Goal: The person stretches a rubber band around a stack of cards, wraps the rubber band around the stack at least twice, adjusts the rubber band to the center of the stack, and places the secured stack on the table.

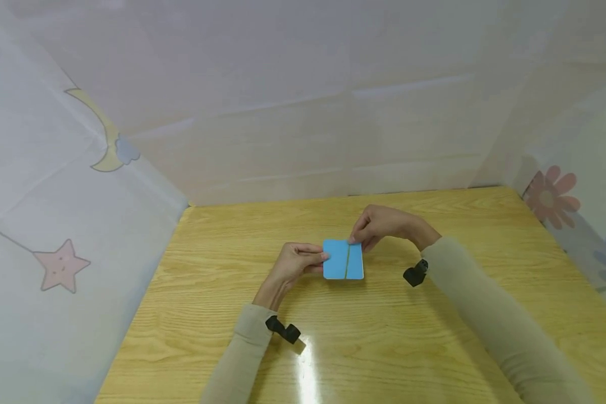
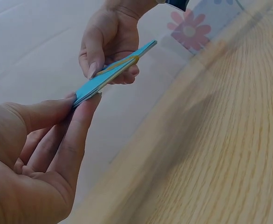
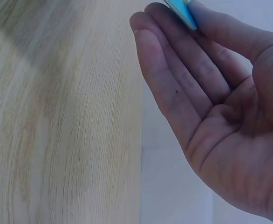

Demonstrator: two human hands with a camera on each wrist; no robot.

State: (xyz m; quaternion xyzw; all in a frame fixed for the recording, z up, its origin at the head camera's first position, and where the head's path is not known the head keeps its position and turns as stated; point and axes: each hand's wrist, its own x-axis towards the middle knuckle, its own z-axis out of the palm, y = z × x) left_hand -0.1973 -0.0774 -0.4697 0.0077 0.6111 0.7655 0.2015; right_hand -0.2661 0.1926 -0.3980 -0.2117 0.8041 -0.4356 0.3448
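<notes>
While in two pinching hands (image 1: 294,262) (image 1: 385,222), one blue stack (image 1: 336,261), one yellow band (image 1: 347,262)

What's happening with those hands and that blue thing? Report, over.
Left grip pinches left edge of blue stack. Right grip pinches far edge, near yellow band. Stack held above wooden table. No obstacle visible around it.

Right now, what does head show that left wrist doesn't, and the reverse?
Head only: the crescent moon print and pink star print.
Left wrist only: the blue pack side-on, its layers showing, and the yellow band wrapping its edge.
Both: left hand and right hand pinching that pack, the wood-grain table and the red flower print.
</notes>
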